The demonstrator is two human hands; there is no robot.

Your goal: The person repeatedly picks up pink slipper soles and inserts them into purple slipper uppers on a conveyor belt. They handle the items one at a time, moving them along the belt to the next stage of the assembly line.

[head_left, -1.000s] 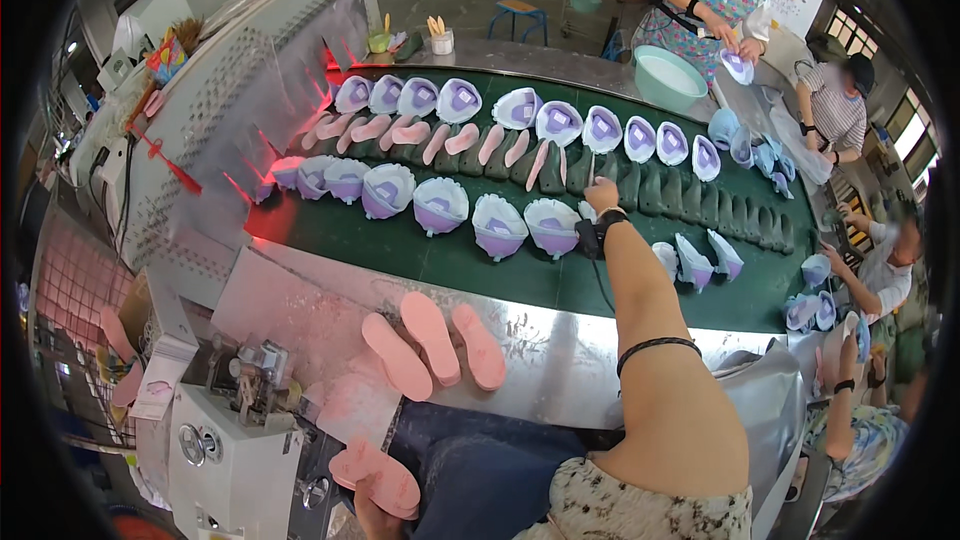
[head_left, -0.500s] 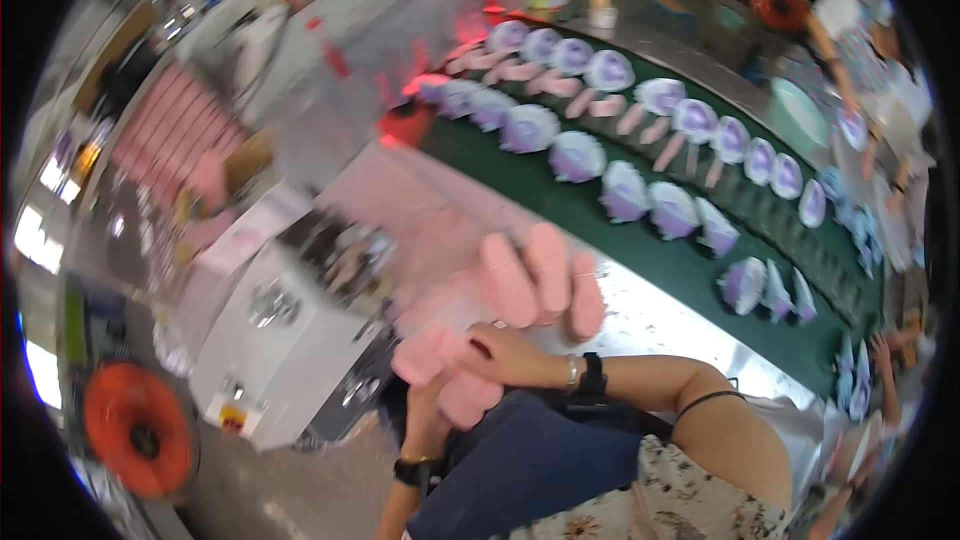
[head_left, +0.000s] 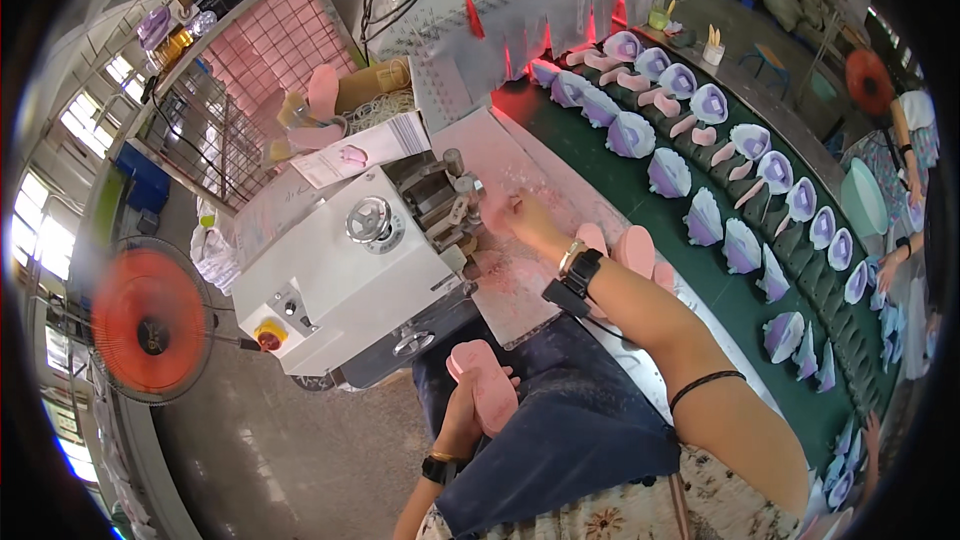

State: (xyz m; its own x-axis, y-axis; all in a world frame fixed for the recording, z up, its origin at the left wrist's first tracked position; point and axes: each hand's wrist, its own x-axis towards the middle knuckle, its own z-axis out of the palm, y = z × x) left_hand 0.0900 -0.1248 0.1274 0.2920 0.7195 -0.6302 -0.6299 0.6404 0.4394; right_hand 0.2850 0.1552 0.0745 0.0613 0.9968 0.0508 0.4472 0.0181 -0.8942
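The scene is bright, lit mostly by daylight from the windows [head_left: 45, 230] at nine o'clock, which are blown out to white. A red glow [head_left: 520, 90] spreads under the white machine cover near twelve o'clock and colours the bench there. Shadows are soft and short. The centre is sharp enough; towards the rim the fisheye bends straight edges strongly, details get smeared, and a black border closes the corners.

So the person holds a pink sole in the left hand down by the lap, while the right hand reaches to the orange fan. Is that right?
Not quite. The left hand does hold a pink sole by the lap, but the right hand reaches to the white machine, not the orange fan, which stands apart on the floor. The head view shows it.
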